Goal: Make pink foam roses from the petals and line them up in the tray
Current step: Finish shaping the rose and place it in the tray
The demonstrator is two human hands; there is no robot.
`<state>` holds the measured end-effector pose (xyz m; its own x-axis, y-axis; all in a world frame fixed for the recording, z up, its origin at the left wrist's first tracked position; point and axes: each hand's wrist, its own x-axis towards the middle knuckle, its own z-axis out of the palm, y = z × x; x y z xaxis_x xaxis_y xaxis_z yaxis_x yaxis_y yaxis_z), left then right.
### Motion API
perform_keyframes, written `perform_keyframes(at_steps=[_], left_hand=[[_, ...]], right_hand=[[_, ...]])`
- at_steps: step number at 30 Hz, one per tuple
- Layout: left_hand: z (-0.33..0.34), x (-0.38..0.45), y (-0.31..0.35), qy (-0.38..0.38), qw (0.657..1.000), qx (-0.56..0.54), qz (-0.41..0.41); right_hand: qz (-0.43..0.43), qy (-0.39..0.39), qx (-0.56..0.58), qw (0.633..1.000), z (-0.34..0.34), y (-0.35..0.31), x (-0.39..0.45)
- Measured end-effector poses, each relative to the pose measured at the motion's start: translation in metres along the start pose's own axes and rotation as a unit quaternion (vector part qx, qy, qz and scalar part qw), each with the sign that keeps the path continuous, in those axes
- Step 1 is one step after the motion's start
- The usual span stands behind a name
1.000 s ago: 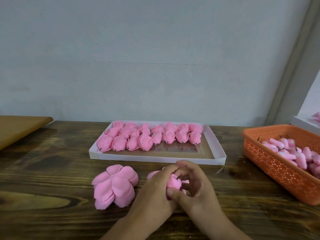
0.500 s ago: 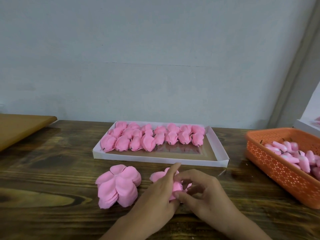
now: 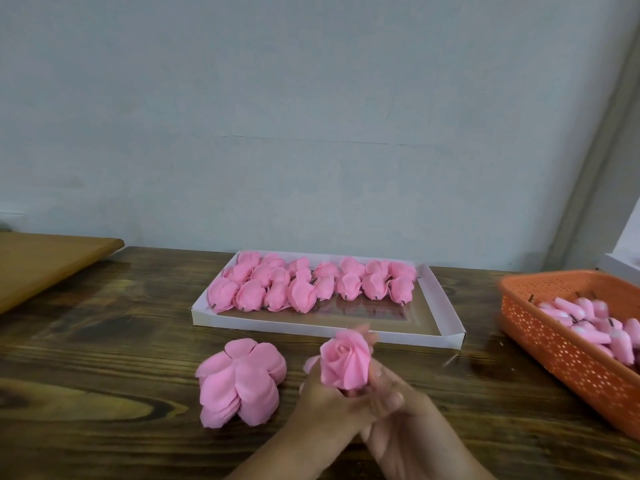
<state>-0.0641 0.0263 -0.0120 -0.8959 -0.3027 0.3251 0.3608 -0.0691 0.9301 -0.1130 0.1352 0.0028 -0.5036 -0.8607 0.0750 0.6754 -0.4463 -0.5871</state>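
Finished pink rose (image 3: 344, 363), bloom facing up and toward the camera, held above the surface (image 3: 104, 341) near its front edge. Its long axis, from bloom to base, runs roughly upright, the base hidden between the fingers. Both hands grip the rose low down: the left hand (image 3: 327, 398) wraps the base from the left, the right hand (image 3: 398, 410) pinches it from the right, thumb against the outer petals. The tray (image 3: 446, 336) lies directly beyond the hands, just far of the rose; its far rows are filled with roses (image 3: 311, 285) lying bloom-far, base-near, and its near strip is bare. Placing therefore calls for a short reach away from the body and, by judgement, tipping the rose to match. Neither hand is clearly nearer. A stack of loose petals (image 3: 242, 381) lies just left of the hands; an orange basket (image 3: 571, 348) of buds stands well to the right.
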Motion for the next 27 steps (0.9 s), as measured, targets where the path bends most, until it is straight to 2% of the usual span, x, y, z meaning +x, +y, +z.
perform_keyframes(at_steps=[2,5,8,12,13,14,16,17,18,20,22,23,24,27], left_hand=[[0.0,-0.002,0.003,0.034,0.999,-0.038,0.009],[-0.004,-0.007,0.016,0.004,1.0,-0.017,-0.006],[-0.003,-0.008,0.025,0.015,1.0,-0.02,-0.012],[0.0,-0.008,0.031,0.064,0.993,-0.054,-0.088],[-0.002,-0.007,0.032,0.078,0.99,-0.056,-0.107],[-0.003,-0.006,0.032,0.086,0.987,-0.056,-0.122],[-0.003,-0.005,0.031,0.09,0.984,-0.061,-0.14],[-0.003,-0.005,0.03,0.087,0.984,-0.064,-0.144],[-0.002,-0.005,0.03,0.08,0.984,-0.065,-0.144],[0.0,-0.006,0.03,0.069,0.986,-0.064,-0.136],[0.002,-0.007,0.03,0.059,0.987,-0.074,-0.131],[0.002,-0.007,0.031,0.051,0.986,-0.084,-0.132],[0.001,-0.007,0.032,0.044,0.986,-0.09,-0.137],[-0.002,-0.006,0.033,0.032,0.979,-0.116,-0.167]], right_hand=[[0.0,-0.004,0.049,0.999,0.002,0.004,0.001],[0.017,-0.029,0.041,0.999,0.006,0.003,-0.006],[0.051,-0.037,0.028,0.998,0.003,0.003,-0.008],[0.031,0.05,-0.177,0.982,0.007,0.005,-0.006],[0.006,0.08,-0.257,0.963,0.005,0.006,-0.006],[-0.03,0.111,-0.357,0.927,0.003,0.008,-0.007],[-0.121,0.133,-0.569,0.803,-0.001,0.01,-0.012],[-0.163,0.126,-0.644,0.737,-0.005,0.013,-0.014],[-0.199,0.118,-0.687,0.689,-0.007,0.014,-0.015],[-0.236,0.111,-0.727,0.635,-0.009,0.014,-0.016],[-0.243,0.098,-0.751,0.607,-0.01,0.012,-0.016],[-0.234,0.09,-0.744,0.619,-0.007,0.012,-0.015],[-0.204,0.091,-0.717,0.66,-0.005,0.011,-0.015],[-0.034,0.096,-0.512,0.853,0.008,0.004,-0.015]])
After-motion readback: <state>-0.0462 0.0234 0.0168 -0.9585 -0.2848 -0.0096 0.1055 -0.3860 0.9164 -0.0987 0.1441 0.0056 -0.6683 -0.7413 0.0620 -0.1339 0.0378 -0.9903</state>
